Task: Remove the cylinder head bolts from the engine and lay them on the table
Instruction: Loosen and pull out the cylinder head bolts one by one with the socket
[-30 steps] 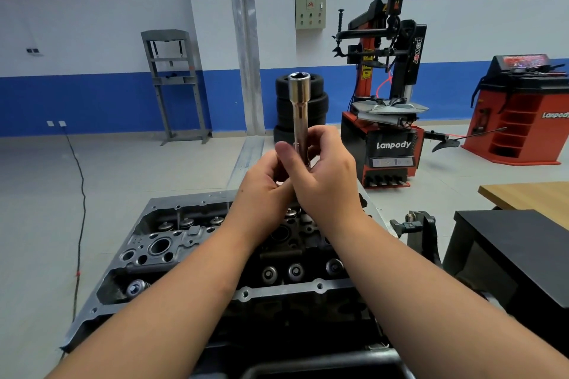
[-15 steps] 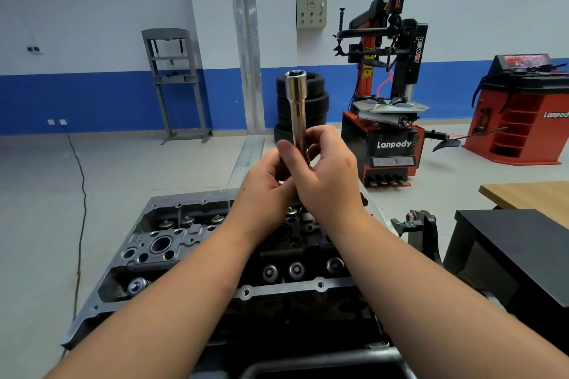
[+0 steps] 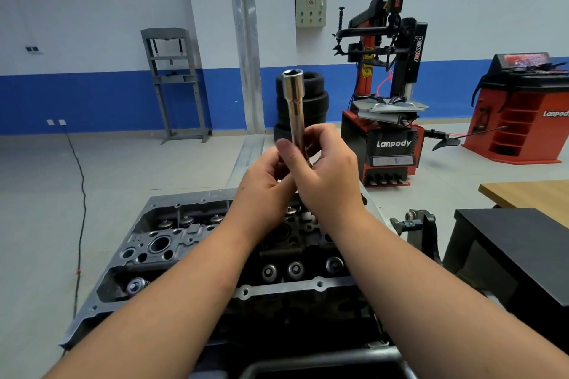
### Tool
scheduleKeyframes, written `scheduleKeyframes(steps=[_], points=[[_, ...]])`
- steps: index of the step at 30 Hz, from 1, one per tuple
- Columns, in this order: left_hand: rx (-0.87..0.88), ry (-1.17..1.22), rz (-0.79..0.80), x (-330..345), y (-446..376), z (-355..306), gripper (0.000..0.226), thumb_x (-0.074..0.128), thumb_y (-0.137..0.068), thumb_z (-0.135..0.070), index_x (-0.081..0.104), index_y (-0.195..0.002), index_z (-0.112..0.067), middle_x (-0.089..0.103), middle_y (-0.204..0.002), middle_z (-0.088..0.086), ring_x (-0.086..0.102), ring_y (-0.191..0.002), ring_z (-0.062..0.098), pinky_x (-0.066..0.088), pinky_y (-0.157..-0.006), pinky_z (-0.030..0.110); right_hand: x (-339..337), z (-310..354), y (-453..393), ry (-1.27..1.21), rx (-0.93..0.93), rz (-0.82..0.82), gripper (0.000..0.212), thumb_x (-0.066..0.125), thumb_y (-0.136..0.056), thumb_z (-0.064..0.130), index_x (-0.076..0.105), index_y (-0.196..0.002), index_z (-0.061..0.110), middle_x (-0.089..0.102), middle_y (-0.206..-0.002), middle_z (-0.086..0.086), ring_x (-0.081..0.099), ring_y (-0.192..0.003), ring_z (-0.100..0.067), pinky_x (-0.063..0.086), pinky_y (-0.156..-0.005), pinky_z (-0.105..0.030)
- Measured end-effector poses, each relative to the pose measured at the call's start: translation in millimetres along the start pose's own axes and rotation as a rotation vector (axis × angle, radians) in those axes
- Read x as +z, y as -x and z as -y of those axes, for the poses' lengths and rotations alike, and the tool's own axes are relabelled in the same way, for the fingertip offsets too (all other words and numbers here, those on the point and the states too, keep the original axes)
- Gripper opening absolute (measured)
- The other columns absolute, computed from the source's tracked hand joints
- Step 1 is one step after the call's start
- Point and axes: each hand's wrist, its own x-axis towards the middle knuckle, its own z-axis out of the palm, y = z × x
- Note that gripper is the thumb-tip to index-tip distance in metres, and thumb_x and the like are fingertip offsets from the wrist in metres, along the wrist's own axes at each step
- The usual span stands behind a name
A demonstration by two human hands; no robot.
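Long chrome deep socket (image 3: 296, 108) upright, open end up, above grey cylinder head (image 3: 172, 243); left hand (image 3: 264, 184) and right hand (image 3: 329, 175) both grasping lower end; bolts below.

A chrome deep socket (image 3: 295, 108) stands upright (open end up) above the uncovered cylinder head (image 3: 191, 243).

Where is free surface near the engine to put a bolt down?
To the right, the black table top and the wooden table behind it show bare surface. The cylinder head is crowded with valve springs and holes, and both hands hold the long socket above it.
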Motion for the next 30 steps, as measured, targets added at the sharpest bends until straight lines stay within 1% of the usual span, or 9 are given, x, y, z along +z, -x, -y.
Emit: scheduleKeyframes(steps=[4,8,11,14,18,20,22,26,30], points=[[-0.024,0.034,0.034,-0.2,0.2,2.5,0.017,0.061,-0.104,-0.04,0.069,-0.115,-0.031,0.078,-0.102,-0.008,0.073,-0.096,0.009,0.061,-0.081,0.03,0.6,-2.5,-1.0,0.042,-0.016,0.001,0.024,0.057,-0.096,0.032,0.065,-0.091,0.01,0.06,-0.082,0.004,0.056,-0.08,-0.014,0.038,-0.07,-0.011],[0.005,0.004,0.089,0.3,2.4,0.4,0.027,0.052,-0.108,-0.039,0.067,-0.128,-0.03,0.076,-0.114,-0.013,0.07,-0.111,0.005,0.058,-0.094,0.028,1.1,-2.0,-0.5,0.024,0.03,0.028,0.029,0.048,-0.099,0.032,0.067,-0.092,0.011,0.055,-0.08,0.014,0.054,-0.084,-0.014,0.037,-0.074,-0.012],[-0.002,-0.021,0.075,-0.3,1.1,0.4,0.018,0.059,-0.105,-0.037,0.068,-0.119,-0.032,0.077,-0.105,-0.014,0.073,-0.098,0.005,0.059,-0.078,0.025,0.7,0.1,0.4,0.019,0.01,0.039,0.031,0.052,-0.097,0.042,0.064,-0.093,0.014,0.058,-0.079,0.009,0.056,-0.079,-0.013,0.04,-0.07,-0.017],[0.006,-0.027,0.049,0.5,-0.2,-1.4,0.015,0.064,-0.101,-0.028,0.067,-0.109,-0.04,0.077,-0.097,-0.015,0.074,-0.088,0.004,0.058,-0.068,0.018,-0.2,1.7,1.4,-0.003,0.011,0.029,0.027,0.066,-0.09,0.045,0.054,-0.095,0.022,0.058,-0.079,0.01,0.057,-0.077,-0.008,0.041,-0.067,-0.009],[0.009,0.037,0.048,0.4,0.4,1.4,0.013,0.065,-0.101,-0.035,0.067,-0.112,-0.041,0.078,-0.107,-0.006,0.074,-0.099,0.014,0.064,-0.085,0.038,0.3,-0.5,0.6,0.008,0.015,-0.012,0.021,0.063,-0.093,0.034,0.059,-0.09,0.014,0.061,-0.078,0.001,0.058,-0.074,-0.012,0.044,-0.066,-0.019],[-0.012,0.059,0.068,0.5,1.4,1.4,0.017,0.056,-0.104,-0.042,0.067,-0.116,-0.038,0.077,-0.112,-0.008,0.072,-0.106,0.01,0.061,-0.092,0.037,1.5,-1.0,0.9,0.02,0.02,0.015,0.028,0.055,-0.096,0.035,0.064,-0.094,0.009,0.063,-0.082,-0.001,0.059,-0.081,-0.019,0.046,-0.071,-0.026],[-0.033,0.065,0.088,0.9,2.1,1.3,0.023,0.049,-0.108,-0.042,0.067,-0.121,-0.034,0.077,-0.114,-0.01,0.071,-0.111,0.008,0.058,-0.095,0.032,1.5,-0.9,0.6,0.026,0.036,0.023,0.032,0.049,-0.097,0.036,0.066,-0.097,0.008,0.06,-0.083,0.005,0.058,-0.086,-0.021,0.043,-0.073,-0.023],[-0.01,0.02,0.043,-0.1,0.9,2.1,0.017,0.059,-0.105,-0.035,0.069,-0.117,-0.028,0.078,-0.105,-0.01,0.073,-0.1,0.007,0.059,-0.084,0.029,0.7,1.1,-0.2,-0.025,0.077,0.062,0.028,0.047,-0.097,0.039,0.064,-0.097,0.016,0.063,-0.082,0.006,0.06,-0.084,-0.015,0.046,-0.072,-0.025],[-0.017,0.037,0.02,-0.6,-0.5,2.3,0.011,0.068,-0.099,-0.029,0.069,-0.111,-0.029,0.077,-0.096,-0.003,0.075,-0.087,0.011,0.062,-0.072,0.028,0.0,1.2,0.9,-0.038,0.034,0.055,0.021,0.065,-0.092,0.04,0.055,-0.096,0.022,0.06,-0.079,0.01,0.058,-0.078,-0.006,0.042,-0.065,-0.009]])
